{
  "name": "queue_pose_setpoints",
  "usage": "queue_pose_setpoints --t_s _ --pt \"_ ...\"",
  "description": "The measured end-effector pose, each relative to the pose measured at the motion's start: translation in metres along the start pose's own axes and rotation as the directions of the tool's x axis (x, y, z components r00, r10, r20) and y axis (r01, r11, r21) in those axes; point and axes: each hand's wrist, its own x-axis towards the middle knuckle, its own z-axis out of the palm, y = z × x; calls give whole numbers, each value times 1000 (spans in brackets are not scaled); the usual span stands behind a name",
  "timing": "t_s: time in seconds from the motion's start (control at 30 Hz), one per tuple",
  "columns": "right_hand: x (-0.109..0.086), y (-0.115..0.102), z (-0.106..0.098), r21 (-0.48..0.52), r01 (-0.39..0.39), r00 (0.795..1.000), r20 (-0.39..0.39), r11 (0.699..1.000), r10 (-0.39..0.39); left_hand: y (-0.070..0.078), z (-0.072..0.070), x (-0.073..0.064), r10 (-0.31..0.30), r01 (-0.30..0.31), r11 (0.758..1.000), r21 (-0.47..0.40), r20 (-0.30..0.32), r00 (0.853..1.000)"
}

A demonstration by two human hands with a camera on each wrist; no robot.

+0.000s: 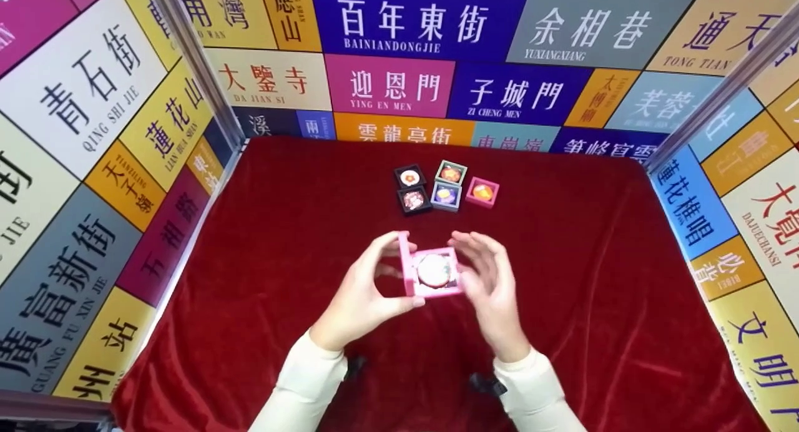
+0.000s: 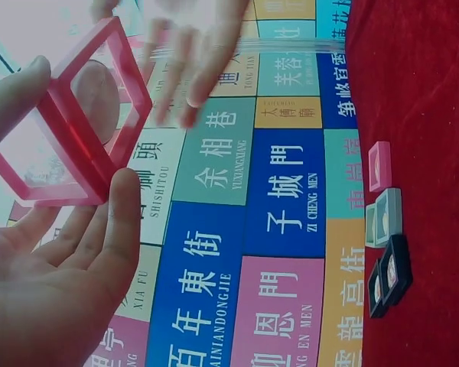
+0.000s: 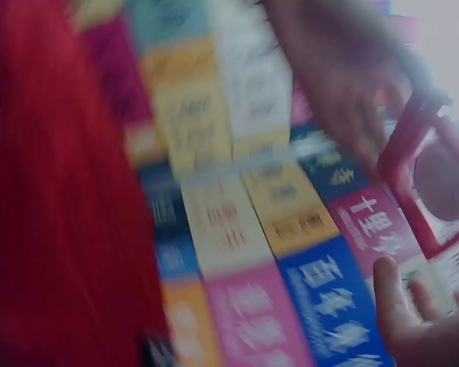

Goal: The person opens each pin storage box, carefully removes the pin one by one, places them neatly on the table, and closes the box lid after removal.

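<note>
My left hand (image 1: 365,288) holds up a pink display frame (image 1: 409,266) that stands opened like a book. Thumb and fingers grip its left half along the hinge side. In the other half sits a round, pale disc (image 1: 434,270) behind clear film; the left wrist view shows the disc (image 2: 96,101) hanging in the see-through window. Beside the frame's right edge is my right hand (image 1: 493,288), fingers loosely bent. In the left wrist view this right hand (image 2: 199,53) appears apart from the frame, with nothing between its fingers.
Beyond the hands, several small framed boxes lie grouped on the red cloth (image 1: 299,220): two black ones (image 1: 414,201), a green one (image 1: 450,171), a grey-blue one (image 1: 446,196) and a pink one (image 1: 482,191). Colourful sign-printed panels (image 1: 393,85) wall the table's back and sides.
</note>
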Motion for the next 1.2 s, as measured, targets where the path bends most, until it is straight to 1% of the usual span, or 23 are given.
queue_pose_setpoints --t_s 0.03,0.07,0.1,0.13,0.2,0.27,0.3,0.33,0.4,0.47,0.53,0.6,0.63,0.67,0.73,0.77,0.87,0.93,0.97,1.03,1.07,1.1,1.2 --pt "2 -4 -1 -100 43 999 34 994 -40 0 0 0 4 -4 1000 6 0 1000" --pt "4 -8 -2 -185 76 995 79 980 -62 0 -1 0 7 -7 1000 13 0 1000" --pt "6 -12 -3 -264 109 988 132 958 -76 -1 -1 0 10 -10 1000 19 -1 1000" --pt "8 -16 -4 -333 134 981 181 933 -76 0 -1 0 11 -11 1000 23 -2 1000" --pt "11 -22 -5 -457 186 963 260 869 -70 1 0 0 15 -15 999 38 -6 1000" --pt "14 -26 -6 -552 230 949 310 801 -59 6 1 -1 18 -17 999 51 -15 1000" --pt "15 -28 -6 -588 249 943 328 770 -55 11 1 -1 20 -19 998 57 -18 1000" --pt "16 -29 -6 -613 261 939 339 746 -50 16 1 -1 22 -21 998 61 -19 1000" --pt "18 -31 -6 -653 286 932 360 702 -45 24 1 -1 33 -32 997 66 -19 999" --pt "19 -31 -5 -686 315 925 378 656 -50 29 1 -1 46 -45 997 68 -14 999" --pt "21 -31 -4 -712 358 913 402 604 -67 30 1 -1 57 -56 996 67 -9 998" --pt "22 -30 -2 -724 412 896 433 553 -101 22 3 -2 59 -58 995 75 -7 998" --pt "24 -29 -1 -720 437 887 446 539 -123 17 3 -3 54 -53 996 74 -5 999" --pt "25 -28 0 -710 456 879 453 537 -148 12 4 -4 44 -44 996 73 -1 999" --pt "27 -26 -1 -688 478 871 449 545 -197 1 5 -5 22 -23 997 71 12 1000" --pt "28 -26 -2 -678 480 873 435 557 -222 -6 6 -5 11 -13 998 69 21 1000" --pt "31 -25 -11 -660 459 888 358 594 -288 -16 2 -5 -24 22 998 53 47 999" --pt "31 -24 -22 -673 430 903 302 602 -307 -22 -3 -5 -53 51 998 43 53 997" --pt "31 -23 -28 -685 412 910 279 601 -306 -26 -6 -5 -70 68 997 37 52 996" --pt "31 -20 -45 -716 378 924 252 587 -287 -33 -12 -6 -109 108 994 32 38 993" --pt "31 -17 -54 -734 362 930 247 575 -271 -37 -16 -7 -128 127 991 40 25 991" --pt "30 -14 -63 -752 349 935 244 559 -255 -38 -19 -6 -148 147 988 38 7 989" --pt "28 -1 -94 -807 319 947 248 497 -204 -53 -32 -8 -194 195 980 35 -26 981"
